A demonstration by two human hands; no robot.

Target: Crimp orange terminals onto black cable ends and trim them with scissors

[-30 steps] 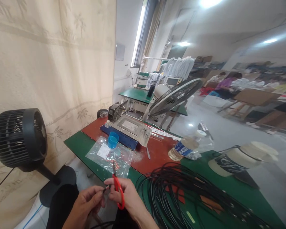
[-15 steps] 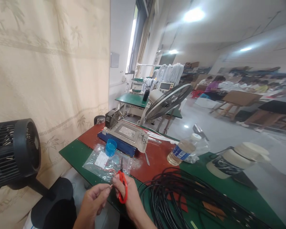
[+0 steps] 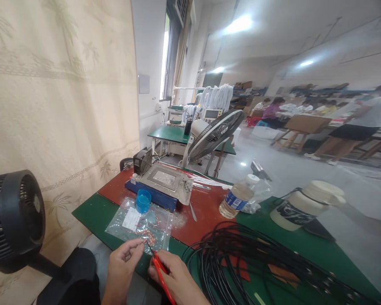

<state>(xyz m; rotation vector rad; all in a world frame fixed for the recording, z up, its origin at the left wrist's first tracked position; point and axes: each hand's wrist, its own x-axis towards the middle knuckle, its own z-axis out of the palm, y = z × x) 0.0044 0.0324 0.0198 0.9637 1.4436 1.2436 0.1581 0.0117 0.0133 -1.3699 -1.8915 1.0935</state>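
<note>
1. Red-handled scissors [image 3: 162,279] sit in the right hand [image 3: 176,269] at the near edge of the counter [image 3: 88,208]. That grip is closed around the handles, with the dark blades slanting toward the left fingertips, probably to keep the points close to fine work.
2. At the left hand [image 3: 123,260], thumb and fingers are pinched together on a thin piece [image 3: 145,241], seemingly for steadiness beside the blade tips. What it is cannot be told; the fingertips hide most of it.
3. Whether the blades are parted is too small to tell. The handles run down to the lower picture edge, and the right hand covers part of them.
4. Just beyond the fingers, a clear plastic bag [image 3: 113,227] lies flat with orange bits [image 3: 149,235] showing on or inside it, perhaps spread there to keep them within reach. Glare obscures which.
5. A blue cup [image 3: 143,201] stands at the bag's far edge, in front of a blue-based device [image 3: 165,179] whose purpose is unclear.
6. To the right, black cables [image 3: 220,258] lie in loose coils, likely gathered to stay together; their ends are hard to trace.
7. At far left, a black fan [image 3: 17,220] is cut off by the picture edge.
</note>
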